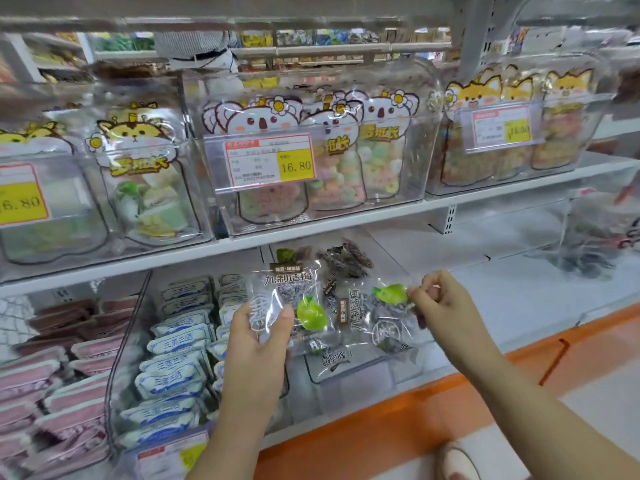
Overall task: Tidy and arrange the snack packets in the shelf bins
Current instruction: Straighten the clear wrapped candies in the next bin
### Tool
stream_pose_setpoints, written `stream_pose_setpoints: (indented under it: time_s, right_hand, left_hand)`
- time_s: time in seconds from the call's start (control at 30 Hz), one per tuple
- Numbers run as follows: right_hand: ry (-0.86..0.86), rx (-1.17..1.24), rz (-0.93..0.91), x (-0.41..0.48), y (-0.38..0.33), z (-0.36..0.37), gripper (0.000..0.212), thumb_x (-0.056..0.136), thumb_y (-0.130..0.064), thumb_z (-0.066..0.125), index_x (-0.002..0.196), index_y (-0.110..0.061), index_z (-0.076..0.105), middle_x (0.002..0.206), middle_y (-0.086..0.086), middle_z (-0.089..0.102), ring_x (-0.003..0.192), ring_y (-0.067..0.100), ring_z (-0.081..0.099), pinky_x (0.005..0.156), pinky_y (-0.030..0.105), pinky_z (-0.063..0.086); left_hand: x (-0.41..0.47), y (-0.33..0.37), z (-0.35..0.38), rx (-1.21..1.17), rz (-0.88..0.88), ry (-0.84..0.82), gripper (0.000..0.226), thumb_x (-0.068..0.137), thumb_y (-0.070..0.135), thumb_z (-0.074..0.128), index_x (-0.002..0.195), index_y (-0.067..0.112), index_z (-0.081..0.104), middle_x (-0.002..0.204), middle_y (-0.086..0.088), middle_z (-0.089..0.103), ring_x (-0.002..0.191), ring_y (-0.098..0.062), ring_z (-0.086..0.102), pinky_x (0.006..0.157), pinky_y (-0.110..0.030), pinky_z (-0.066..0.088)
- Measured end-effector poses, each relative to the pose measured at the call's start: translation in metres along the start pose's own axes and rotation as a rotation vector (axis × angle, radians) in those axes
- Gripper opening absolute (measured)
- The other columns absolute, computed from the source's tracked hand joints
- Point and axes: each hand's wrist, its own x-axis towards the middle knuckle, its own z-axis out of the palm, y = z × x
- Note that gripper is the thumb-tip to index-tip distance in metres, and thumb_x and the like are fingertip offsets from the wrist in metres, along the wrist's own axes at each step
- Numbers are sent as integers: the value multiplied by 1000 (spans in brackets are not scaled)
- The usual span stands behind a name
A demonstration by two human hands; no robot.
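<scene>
Pinching an upright plum packet (289,289), left grip (258,336) faces right grip (440,306) pinching a sideways packet (377,323), top leftward.

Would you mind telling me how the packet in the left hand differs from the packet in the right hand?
The left packet stands upright, print level; the right packet is turned sideways. The left hand grips the left packet with its thumb across the front; the right hand pinches the right packet by one edge. Both are clear, with dark contents and a green fruit picture.

Left hand (258,332) thumb curled, gripping; right hand (440,303) fingertips pinched.
</scene>
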Motion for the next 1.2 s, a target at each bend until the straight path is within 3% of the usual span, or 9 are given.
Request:
stream_pose_setpoints:
  time_s: [0.07,0.17,0.37,0.6,0.73,0.83,0.97,1.07,1.2]
  right_hand:
    - [38,248,174,-10,6,4,12,94,-7,52,94,-18,48,61,7,41,40,10,35,40,19,30]
    - [41,540,359,-17,9,5,34,97,-2,44,123,-24,46,66,7,37,43,11,31,45,25,28]
    - [-89,793,356,-25,-4,7,36,94,3,43,122,-17,56,67,8,60,52,14,55,55,26,55]
    - [-72,674,284,-40,-5,17,34,89,4,55,107,-25,61,65,1,58,60,13,62,63,24,57]
    - [-26,581,216,-40,2,17,29,84,4,62,100,-21,62,58,-3,62,62,12,64,65,22,55]
    - [-39,536,202,-42,6,21,25,83,-1,66,100,-19,63,74,15,60,67,19,58,69,27,52]
    - [-80,483,194,-36,7,17,21,81,-7,69,98,-19,63,73,14,60,70,19,55,69,30,47]
    - [-157,400,149,-32,4,10,21,78,-8,72,95,-17,64,68,11,62,68,16,59,65,26,48]
    - [-229,153,45,-15,-3,1,41,65,-34,79,102,-24,65,81,-15,62,70,12,56,70,29,52]
  left_hand:
    - [-1,-2,4,6,0,9,74,88,46,55,149,24,20,154,5,26,136,-18,33,105,-34,28]
    - [-4,-1,11,43,3,24,73,89,44,55,149,23,20,154,5,25,138,-17,29,103,-32,26]
    - [-9,4,31,118,2,50,74,87,48,53,148,22,20,155,2,24,139,-19,28,107,-34,26]
    - [-15,0,59,180,-6,-39,79,71,76,30,135,30,37,128,8,55,113,-14,56,99,-46,43]
    - [-18,7,73,67,-74,-80,57,74,73,15,109,40,45,101,23,51,89,10,48,88,-25,41]
    - [-20,10,77,39,-101,-149,70,68,90,22,114,40,39,109,17,52,95,3,53,85,-26,39]
    - [-17,13,74,18,-134,-205,46,82,41,63,116,37,32,88,28,43,66,24,53,48,-3,39]
    - [-11,9,68,78,-76,-224,65,84,36,64,138,33,28,99,31,39,92,9,55,55,-5,40]
    - [-2,8,57,151,20,-227,58,87,36,61,134,36,29,108,31,42,79,23,45,71,-2,35]
